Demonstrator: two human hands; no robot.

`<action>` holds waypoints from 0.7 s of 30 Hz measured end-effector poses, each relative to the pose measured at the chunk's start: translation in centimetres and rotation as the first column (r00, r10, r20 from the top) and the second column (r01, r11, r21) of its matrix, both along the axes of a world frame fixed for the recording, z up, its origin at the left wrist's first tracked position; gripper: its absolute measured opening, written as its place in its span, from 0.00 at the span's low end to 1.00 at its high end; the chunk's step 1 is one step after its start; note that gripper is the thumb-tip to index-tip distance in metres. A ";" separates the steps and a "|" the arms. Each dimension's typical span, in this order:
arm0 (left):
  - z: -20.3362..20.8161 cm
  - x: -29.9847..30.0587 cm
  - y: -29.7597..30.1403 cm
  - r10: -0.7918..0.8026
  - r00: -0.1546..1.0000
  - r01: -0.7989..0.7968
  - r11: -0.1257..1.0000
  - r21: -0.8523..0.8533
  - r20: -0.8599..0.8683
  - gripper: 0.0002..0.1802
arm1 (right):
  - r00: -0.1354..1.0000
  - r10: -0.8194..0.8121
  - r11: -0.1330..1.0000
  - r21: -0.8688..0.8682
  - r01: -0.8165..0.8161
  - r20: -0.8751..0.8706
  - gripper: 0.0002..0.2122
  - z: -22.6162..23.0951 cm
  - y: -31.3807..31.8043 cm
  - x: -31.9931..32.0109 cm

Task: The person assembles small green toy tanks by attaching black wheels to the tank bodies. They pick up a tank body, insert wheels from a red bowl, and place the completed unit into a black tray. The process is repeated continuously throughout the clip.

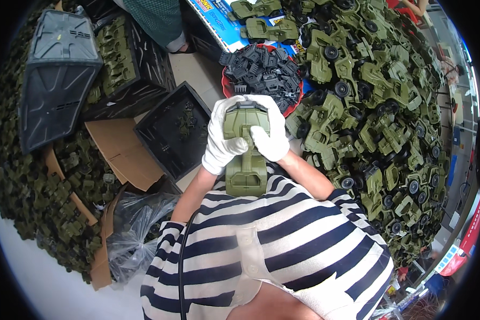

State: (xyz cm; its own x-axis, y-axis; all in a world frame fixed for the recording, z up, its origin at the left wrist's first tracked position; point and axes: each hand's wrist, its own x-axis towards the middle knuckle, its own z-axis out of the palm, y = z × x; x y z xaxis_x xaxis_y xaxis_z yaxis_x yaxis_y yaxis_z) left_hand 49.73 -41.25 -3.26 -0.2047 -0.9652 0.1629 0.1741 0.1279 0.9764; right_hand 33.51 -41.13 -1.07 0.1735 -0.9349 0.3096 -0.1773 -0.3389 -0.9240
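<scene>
My left hand and my right hand, both in white gloves, grip an olive-green plastic toy car body in front of my chest. The fingers wrap round its far end from both sides, and the thumbs lie on its upper face. A dark grey plastic part shows at that far end, between my fingertips; how it sits on the body is partly hidden. Just beyond my hands stands a red basin heaped with loose dark grey plastic parts.
A big pile of green toy vehicles with black wheels fills the right side. To the left are a black crate holding a few small pieces, a cardboard box, clear plastic wrap and more green parts. Another person's leg is at the far side.
</scene>
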 end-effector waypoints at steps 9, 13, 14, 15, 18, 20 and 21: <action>-6.5 5.3 -1.6 0.276 0.952 -0.279 0.960 0.001 0.128 0.37 | 0.961 -0.075 0.994 0.058 0.093 -0.265 0.23 -1.4 -3.3 3.5; -13.9 11.7 -1.6 0.437 0.849 -0.508 0.829 0.234 0.298 0.40 | 0.822 -0.309 0.948 -0.086 0.306 -0.479 0.15 -4.7 -6.0 -2.9; -16.3 12.8 -1.1 0.441 0.782 -0.563 0.803 0.195 0.440 0.40 | 0.746 -0.368 0.923 -0.120 0.366 -0.555 0.14 -4.7 -6.6 -4.5; -18.4 13.5 -0.6 0.407 0.722 -0.580 0.796 0.170 0.559 0.41 | 0.752 -0.392 0.909 -0.093 0.407 -0.530 0.15 -5.1 -7.2 -5.8; -21.2 13.9 0.5 0.294 0.597 -0.579 0.802 0.147 0.747 0.41 | 0.727 -0.349 0.872 0.079 0.483 -0.591 0.16 -5.0 -9.3 -7.5; -22.2 13.9 -0.7 0.059 0.734 -0.468 0.765 0.441 0.677 0.39 | 0.681 -0.348 0.879 0.028 0.476 -0.645 0.17 -5.5 -10.6 -8.2; -22.7 13.7 -1.6 0.081 0.583 -0.456 0.856 0.243 0.808 0.38 | 0.681 -0.337 0.877 0.046 0.478 -0.650 0.17 -5.6 -11.3 -8.5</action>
State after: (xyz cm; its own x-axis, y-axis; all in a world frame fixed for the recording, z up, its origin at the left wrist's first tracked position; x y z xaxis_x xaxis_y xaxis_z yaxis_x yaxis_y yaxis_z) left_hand 63.39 -42.81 -25.93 0.2115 -0.9260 -0.3126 -0.6131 -0.3748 0.6955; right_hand 25.03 -52.40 -6.69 -0.1573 -0.9844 0.0789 -0.7955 0.0789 -0.6008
